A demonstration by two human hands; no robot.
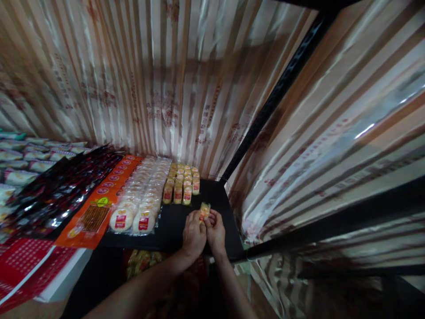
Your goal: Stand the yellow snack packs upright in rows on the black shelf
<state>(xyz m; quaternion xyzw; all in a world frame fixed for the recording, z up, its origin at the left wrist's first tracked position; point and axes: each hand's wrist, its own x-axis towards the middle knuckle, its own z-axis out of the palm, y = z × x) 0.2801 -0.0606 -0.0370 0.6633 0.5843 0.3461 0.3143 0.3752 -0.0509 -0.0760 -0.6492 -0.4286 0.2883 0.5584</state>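
Between my two hands is a small yellow packaged snack [205, 212], its wrapper printed in orange and red. My left hand [194, 232] is closed around its left side, and my right hand [215, 228] pinches it from the right. Both are above the front right part of the black shelf [172, 226]. Just behind and left of them, similar small yellow packs [178, 191] stand in short rows. Further left lie rows of round white packaged crackers [144, 221] in clear wrap.
Orange snack bags [96, 217], dark glossy packets [63, 195] and white packets [43, 166] fill the shelf's left side. A red dotted basket [29, 266] is at lower left. Golden packs [142, 263] sit below the shelf edge. A black metal post [275, 97] and striped curtain [186, 88] stand behind.
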